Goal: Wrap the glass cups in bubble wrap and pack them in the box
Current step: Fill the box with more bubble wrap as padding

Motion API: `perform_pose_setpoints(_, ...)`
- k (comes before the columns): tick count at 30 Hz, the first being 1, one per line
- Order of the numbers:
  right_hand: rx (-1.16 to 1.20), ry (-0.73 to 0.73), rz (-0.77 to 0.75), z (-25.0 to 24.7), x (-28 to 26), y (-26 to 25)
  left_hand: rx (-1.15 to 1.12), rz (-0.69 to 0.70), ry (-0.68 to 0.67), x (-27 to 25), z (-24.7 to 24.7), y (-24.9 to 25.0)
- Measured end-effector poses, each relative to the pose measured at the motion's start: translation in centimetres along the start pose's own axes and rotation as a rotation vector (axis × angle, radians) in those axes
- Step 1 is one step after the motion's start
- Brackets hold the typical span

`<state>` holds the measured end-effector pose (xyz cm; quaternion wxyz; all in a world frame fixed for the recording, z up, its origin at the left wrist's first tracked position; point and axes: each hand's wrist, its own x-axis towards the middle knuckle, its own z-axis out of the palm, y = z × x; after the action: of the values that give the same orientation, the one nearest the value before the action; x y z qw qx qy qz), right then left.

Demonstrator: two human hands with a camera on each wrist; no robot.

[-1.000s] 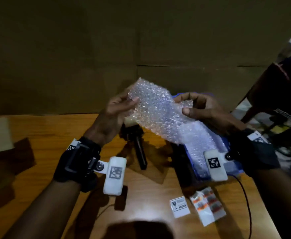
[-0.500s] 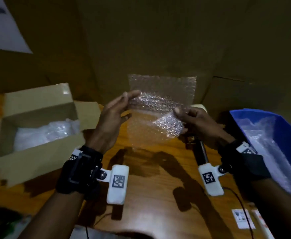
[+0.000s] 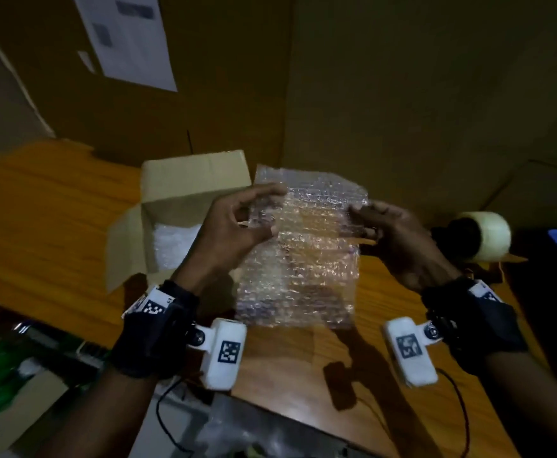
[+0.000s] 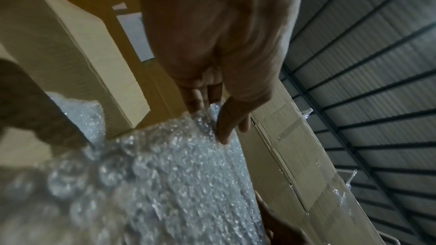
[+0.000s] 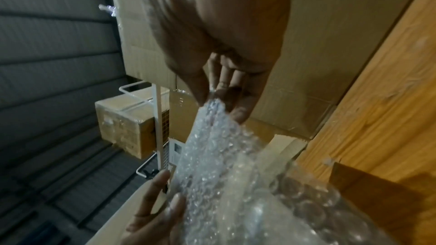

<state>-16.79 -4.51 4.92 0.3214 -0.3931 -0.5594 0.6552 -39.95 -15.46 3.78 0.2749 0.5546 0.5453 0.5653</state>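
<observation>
Now hands (image 3: 310, 233) pinch bubble wrap (image 3: 303, 259) side edges above table (image 3: 55, 226)

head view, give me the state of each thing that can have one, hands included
bubble wrap sheet: spread flat, held up above the table, wrapped round nothing
left hand: pinches the sheet's left edge
right hand: pinches the sheet's right edge
cardboard box: open, flaps up, some white wrap inside
tape roll: on its dispenser, lying on the table
table: wooden, bears the box and the tape
</observation>
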Motion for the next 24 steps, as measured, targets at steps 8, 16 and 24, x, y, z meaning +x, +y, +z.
perform_pose_setpoints(8,-0.034,-0.081,-0.157,1.3,1.7,-0.5,0.007,-0.080,0.192,0.4,-1.3,-0.5)
perform_pose_setpoints(16,-0.302,-0.240,-0.345,0.4,4.6,-2.1,0.307,-0.135,0.225,1.9,-0.7,0.3)
perform_pose_setpoints(24,-0.447,-0.265,-0.550,1.3,8.5,-3.5,0.476,-0.119,0.285,2.4,-2.9,2.2)
